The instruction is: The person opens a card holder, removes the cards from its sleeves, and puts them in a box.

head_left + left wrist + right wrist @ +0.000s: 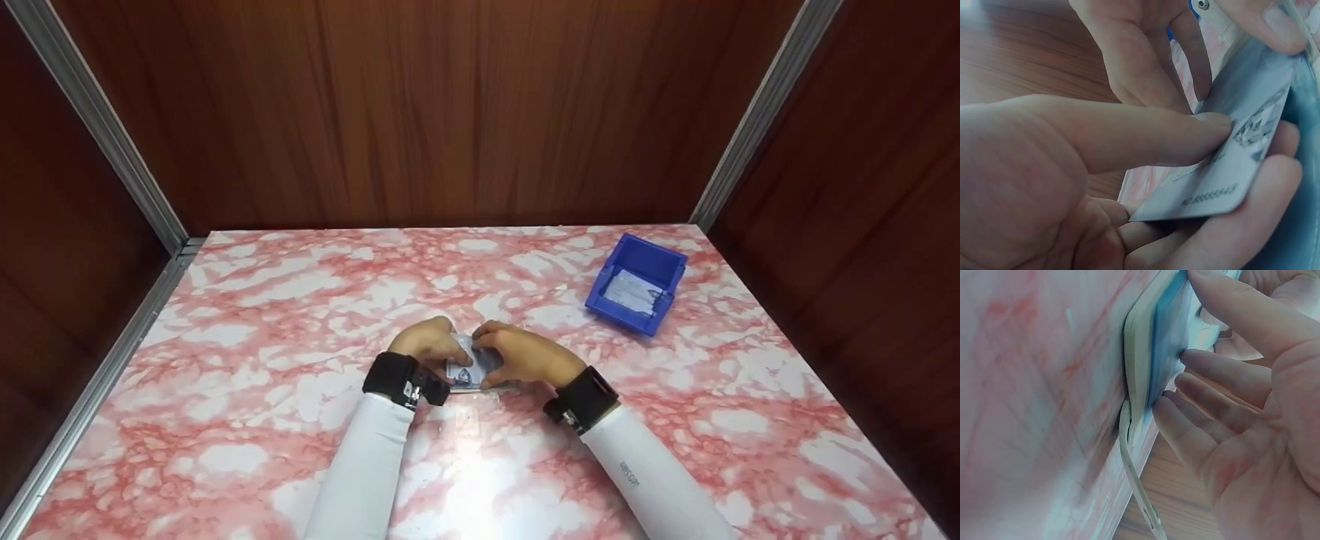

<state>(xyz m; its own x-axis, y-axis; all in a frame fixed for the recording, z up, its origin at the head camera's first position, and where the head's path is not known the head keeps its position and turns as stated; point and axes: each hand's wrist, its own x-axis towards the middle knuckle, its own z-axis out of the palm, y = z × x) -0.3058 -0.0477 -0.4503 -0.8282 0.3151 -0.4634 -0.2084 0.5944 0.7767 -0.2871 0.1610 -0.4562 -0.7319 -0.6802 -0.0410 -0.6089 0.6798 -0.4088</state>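
Note:
A pale printed card (1207, 194) with a number along one edge and a dark picture is pinched by my left hand (429, 343), thumb on its face and fingers beneath. It stands tilted over a card holder (1137, 354) with a cream cover and clear bluish sleeves (1165, 349), lying on the table. My right hand (529, 356) spans the holder, with thumb and fingers bent at opposite edges of the sleeves. The holder's strap (1140, 489) sticks out to one side. In the head view my hands cover most of the holder.
A blue plastic bin (646, 259) stands at the back right of the pink-and-white marbled table (300, 300), with printed cards (632, 292) inside. Dark wood panels (450, 112) with metal corner posts enclose the back and both sides.

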